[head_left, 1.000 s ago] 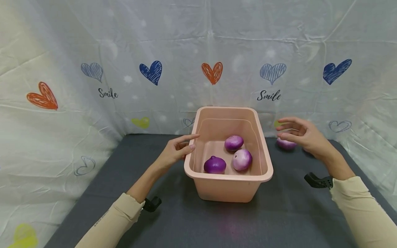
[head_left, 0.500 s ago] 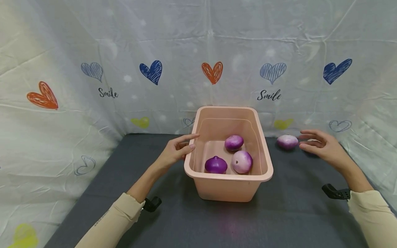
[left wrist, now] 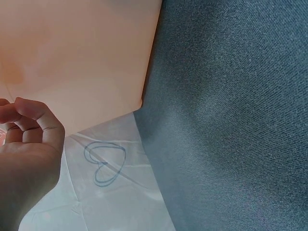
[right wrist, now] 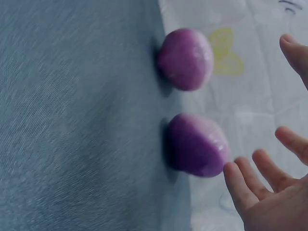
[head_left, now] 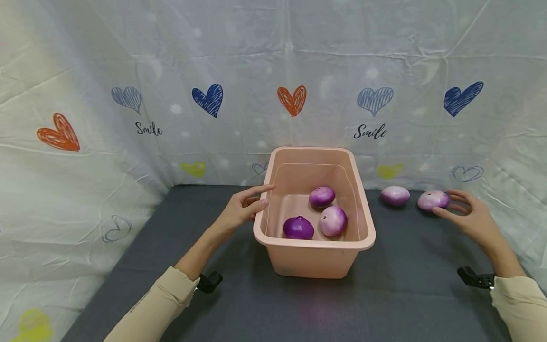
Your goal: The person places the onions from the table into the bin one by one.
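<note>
A peach plastic tub stands mid-table with three red onions inside: one at the back, a pale-sided onion at the right and a darker onion at the front left. My left hand holds the tub's left rim; its curled fingers show against the tub wall in the left wrist view. On the right, my right hand is beside a red onion, fingers spread and loosely bent around its right side. Another red onion lies between that one and the tub.
Dark grey cloth covers the table. Behind and at the sides hangs a pale sheet printed with hearts, close to the table's back edge and the two loose onions. Black bands sit on both wrists.
My right hand has moved right and toward me, past the nearer loose onion to the far right one, which has come into view. The left hand stays at the tub's rim.
</note>
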Demonstrator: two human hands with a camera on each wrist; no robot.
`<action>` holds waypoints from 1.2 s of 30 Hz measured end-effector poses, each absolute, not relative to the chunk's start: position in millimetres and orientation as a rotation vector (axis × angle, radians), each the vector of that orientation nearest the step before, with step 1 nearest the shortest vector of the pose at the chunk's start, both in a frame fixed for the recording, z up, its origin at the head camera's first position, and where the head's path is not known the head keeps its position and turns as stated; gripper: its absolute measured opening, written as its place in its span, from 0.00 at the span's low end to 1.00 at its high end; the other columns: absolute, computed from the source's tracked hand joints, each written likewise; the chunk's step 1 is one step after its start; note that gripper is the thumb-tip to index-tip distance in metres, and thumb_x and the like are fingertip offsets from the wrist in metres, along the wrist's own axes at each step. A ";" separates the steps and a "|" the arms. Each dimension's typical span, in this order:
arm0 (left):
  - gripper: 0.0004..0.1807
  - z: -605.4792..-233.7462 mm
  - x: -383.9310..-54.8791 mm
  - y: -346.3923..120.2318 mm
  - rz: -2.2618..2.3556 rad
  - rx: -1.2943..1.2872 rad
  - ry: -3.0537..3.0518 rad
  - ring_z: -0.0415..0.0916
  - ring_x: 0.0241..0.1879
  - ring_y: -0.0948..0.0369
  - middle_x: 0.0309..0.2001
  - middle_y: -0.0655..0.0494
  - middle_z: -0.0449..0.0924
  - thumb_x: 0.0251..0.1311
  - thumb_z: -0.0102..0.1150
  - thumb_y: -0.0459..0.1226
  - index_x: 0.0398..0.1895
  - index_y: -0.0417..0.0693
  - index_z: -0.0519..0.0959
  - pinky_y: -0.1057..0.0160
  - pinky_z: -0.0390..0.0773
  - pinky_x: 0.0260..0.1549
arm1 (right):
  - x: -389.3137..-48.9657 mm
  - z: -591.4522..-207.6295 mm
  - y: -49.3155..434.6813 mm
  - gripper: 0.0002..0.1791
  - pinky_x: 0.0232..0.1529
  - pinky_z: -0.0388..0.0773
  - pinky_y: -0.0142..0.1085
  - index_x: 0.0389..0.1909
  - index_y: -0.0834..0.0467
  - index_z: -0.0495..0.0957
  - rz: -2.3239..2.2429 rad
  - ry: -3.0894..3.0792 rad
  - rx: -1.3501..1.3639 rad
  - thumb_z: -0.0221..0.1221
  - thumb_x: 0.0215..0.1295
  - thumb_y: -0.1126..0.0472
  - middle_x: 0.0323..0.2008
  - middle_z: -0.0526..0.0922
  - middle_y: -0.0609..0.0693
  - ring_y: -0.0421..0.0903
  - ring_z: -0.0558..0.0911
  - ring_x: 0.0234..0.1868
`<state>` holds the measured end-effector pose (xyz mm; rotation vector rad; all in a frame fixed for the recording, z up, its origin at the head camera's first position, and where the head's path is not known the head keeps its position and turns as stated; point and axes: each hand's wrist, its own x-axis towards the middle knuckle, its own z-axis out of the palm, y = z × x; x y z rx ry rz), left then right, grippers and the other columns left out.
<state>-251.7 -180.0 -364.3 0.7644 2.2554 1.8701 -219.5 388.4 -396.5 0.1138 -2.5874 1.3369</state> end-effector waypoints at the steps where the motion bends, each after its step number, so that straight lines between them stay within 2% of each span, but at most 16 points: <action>1: 0.26 -364.5 -251.6 -180.2 1.871 0.763 2.255 0.79 0.34 0.54 0.50 0.43 0.83 0.73 0.58 0.40 0.72 0.52 0.73 0.59 0.81 0.33 | -220.5 -398.8 389.6 0.44 0.38 0.70 0.18 0.76 0.67 0.55 1.338 -2.593 0.096 0.66 0.70 0.54 0.69 0.60 0.75 0.69 0.69 0.64; 2: 0.25 -364.8 -251.7 -180.2 1.873 0.762 2.255 0.78 0.33 0.55 0.50 0.42 0.83 0.73 0.58 0.40 0.72 0.52 0.73 0.59 0.81 0.33 | -221.4 -401.0 390.8 0.45 0.38 0.69 0.19 0.77 0.68 0.54 1.334 -2.599 0.077 0.66 0.70 0.53 0.70 0.58 0.75 0.73 0.66 0.64; 4: 0.26 -365.2 -251.5 -180.1 1.878 0.760 2.246 0.77 0.32 0.56 0.50 0.41 0.83 0.73 0.58 0.39 0.73 0.51 0.73 0.60 0.80 0.33 | -223.1 -405.7 393.0 0.47 0.43 0.73 0.27 0.78 0.68 0.51 1.328 -2.610 0.035 0.66 0.70 0.52 0.71 0.55 0.75 0.76 0.63 0.65; 6: 0.26 -365.8 -251.4 -180.0 1.880 0.756 2.244 0.76 0.31 0.56 0.50 0.41 0.83 0.73 0.58 0.39 0.73 0.51 0.73 0.60 0.79 0.32 | -224.5 -410.3 394.5 0.49 0.50 0.76 0.41 0.79 0.67 0.49 1.329 -2.618 -0.008 0.66 0.70 0.50 0.73 0.53 0.75 0.77 0.62 0.66; 9: 0.25 -366.2 -251.1 -179.8 1.881 0.745 2.242 0.78 0.33 0.55 0.52 0.42 0.82 0.73 0.58 0.39 0.72 0.51 0.73 0.60 0.80 0.32 | -227.5 -416.5 396.3 0.50 0.54 0.68 0.65 0.79 0.66 0.47 1.347 -2.619 -0.062 0.64 0.70 0.48 0.74 0.50 0.75 0.77 0.60 0.67; 11: 0.25 -366.2 -251.0 -179.8 1.879 0.737 2.250 0.78 0.33 0.55 0.52 0.42 0.82 0.73 0.58 0.40 0.72 0.52 0.73 0.60 0.80 0.32 | -230.3 -420.0 396.9 0.51 0.56 0.63 0.70 0.80 0.66 0.44 1.369 -2.611 -0.095 0.64 0.70 0.47 0.74 0.49 0.76 0.78 0.59 0.68; 17: 0.25 -366.4 -251.3 -180.3 1.870 0.733 2.269 0.74 0.29 0.58 0.51 0.36 0.81 0.74 0.57 0.40 0.72 0.52 0.73 0.59 0.76 0.31 | -242.9 -428.1 396.9 0.56 0.59 0.59 0.71 0.80 0.67 0.39 1.402 -2.575 -0.203 0.63 0.69 0.44 0.74 0.46 0.78 0.79 0.56 0.68; 23: 0.25 -366.3 -250.4 -180.3 1.865 0.727 2.267 0.76 0.30 0.56 0.50 0.41 0.83 0.74 0.57 0.40 0.73 0.52 0.72 0.58 0.80 0.33 | -253.5 -433.2 393.1 0.55 0.60 0.60 0.68 0.79 0.70 0.40 1.426 -2.545 -0.224 0.63 0.70 0.45 0.72 0.47 0.80 0.78 0.57 0.68; 25: 0.26 -366.1 -250.2 -180.5 1.868 0.730 2.261 0.77 0.31 0.55 0.51 0.42 0.83 0.74 0.57 0.40 0.73 0.52 0.72 0.57 0.81 0.34 | -256.4 -434.9 390.7 0.55 0.60 0.65 0.62 0.79 0.70 0.41 1.420 -2.533 -0.234 0.64 0.69 0.46 0.72 0.49 0.80 0.76 0.58 0.68; 27: 0.26 -365.6 -249.8 -180.3 1.869 0.729 2.260 0.78 0.32 0.54 0.51 0.44 0.83 0.74 0.57 0.40 0.73 0.52 0.72 0.57 0.81 0.35 | -258.6 -437.3 387.8 0.54 0.55 0.71 0.50 0.79 0.69 0.43 1.406 -2.514 -0.256 0.65 0.68 0.46 0.72 0.52 0.78 0.74 0.61 0.68; 29: 0.26 -365.4 -249.7 -180.1 1.867 0.729 2.262 0.78 0.33 0.54 0.51 0.43 0.82 0.74 0.57 0.41 0.73 0.52 0.72 0.57 0.81 0.35 | -260.4 -439.8 384.8 0.54 0.48 0.71 0.39 0.79 0.69 0.46 1.388 -2.490 -0.282 0.66 0.67 0.47 0.71 0.55 0.77 0.72 0.63 0.67; 31: 0.26 -365.1 -249.7 -179.8 1.864 0.729 2.268 0.76 0.31 0.55 0.50 0.40 0.82 0.74 0.57 0.41 0.73 0.53 0.72 0.58 0.81 0.34 | -261.8 -441.9 381.8 0.53 0.43 0.68 0.31 0.79 0.69 0.48 1.375 -2.466 -0.312 0.67 0.67 0.47 0.71 0.57 0.76 0.70 0.64 0.66; 36: 0.25 -365.0 -249.5 -179.8 1.861 0.730 2.280 0.73 0.29 0.57 0.49 0.33 0.80 0.74 0.57 0.41 0.73 0.53 0.73 0.60 0.79 0.33 | -267.5 -445.2 377.7 0.51 0.47 0.68 0.33 0.78 0.68 0.51 1.366 -2.423 -0.332 0.68 0.66 0.50 0.70 0.60 0.74 0.67 0.64 0.67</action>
